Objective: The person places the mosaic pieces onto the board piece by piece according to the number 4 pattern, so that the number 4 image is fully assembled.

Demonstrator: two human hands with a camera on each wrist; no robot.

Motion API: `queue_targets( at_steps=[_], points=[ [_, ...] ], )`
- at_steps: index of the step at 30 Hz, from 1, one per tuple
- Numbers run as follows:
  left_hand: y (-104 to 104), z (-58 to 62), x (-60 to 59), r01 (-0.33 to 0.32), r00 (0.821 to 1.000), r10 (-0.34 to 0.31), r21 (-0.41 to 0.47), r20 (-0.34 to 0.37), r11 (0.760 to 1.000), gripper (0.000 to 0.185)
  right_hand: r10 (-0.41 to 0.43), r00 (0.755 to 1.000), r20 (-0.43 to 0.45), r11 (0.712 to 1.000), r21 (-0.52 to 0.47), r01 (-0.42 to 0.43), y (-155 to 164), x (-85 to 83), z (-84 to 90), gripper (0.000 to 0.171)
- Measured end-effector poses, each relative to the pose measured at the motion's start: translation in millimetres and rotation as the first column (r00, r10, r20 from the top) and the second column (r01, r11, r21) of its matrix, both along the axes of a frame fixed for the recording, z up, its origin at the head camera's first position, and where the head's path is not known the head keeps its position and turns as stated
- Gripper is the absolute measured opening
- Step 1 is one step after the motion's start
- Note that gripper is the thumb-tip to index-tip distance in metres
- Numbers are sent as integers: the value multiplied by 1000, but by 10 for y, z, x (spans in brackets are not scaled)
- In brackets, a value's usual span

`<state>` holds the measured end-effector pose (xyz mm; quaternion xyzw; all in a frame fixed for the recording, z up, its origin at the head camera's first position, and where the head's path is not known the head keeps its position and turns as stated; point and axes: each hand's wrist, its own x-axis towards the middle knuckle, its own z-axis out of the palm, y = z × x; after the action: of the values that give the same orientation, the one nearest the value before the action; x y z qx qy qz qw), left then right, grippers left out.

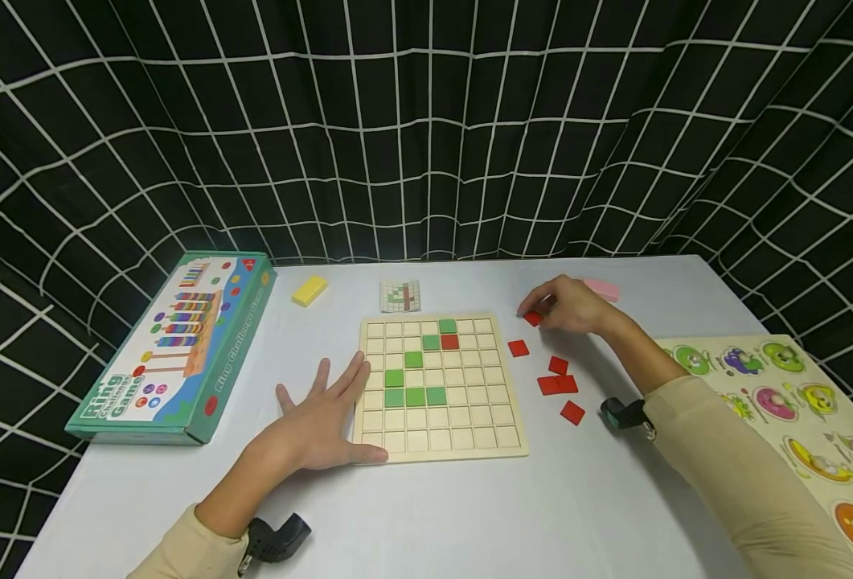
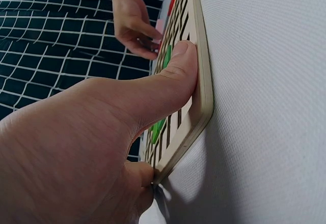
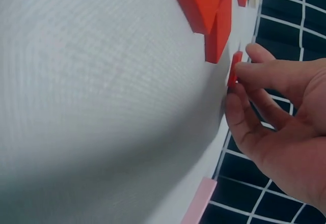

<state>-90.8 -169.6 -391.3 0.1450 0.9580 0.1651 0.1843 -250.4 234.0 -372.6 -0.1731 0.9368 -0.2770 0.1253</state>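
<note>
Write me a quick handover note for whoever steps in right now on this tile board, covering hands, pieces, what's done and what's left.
Left hand: flat, fingers spread, pressing the left edge of the wooden grid board to steady it.
Right hand: pinching one red tile on the table, right of the board.
Done: six green tiles and one red tile seated in the grid.
Left: five loose red tiles beside the board, plus the pinched one. Most cells are open.
Pattern card lies behind the board.
</note>
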Motion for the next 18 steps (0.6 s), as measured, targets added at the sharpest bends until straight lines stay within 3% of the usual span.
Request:
queue_targets(
  at_steps=[18],
  points=[
    [-5,-3,-1,7,1000,-7,-3,-10,1000,128,-36,999,-16,999,10,37,16,-24,-45,29]
  ],
)
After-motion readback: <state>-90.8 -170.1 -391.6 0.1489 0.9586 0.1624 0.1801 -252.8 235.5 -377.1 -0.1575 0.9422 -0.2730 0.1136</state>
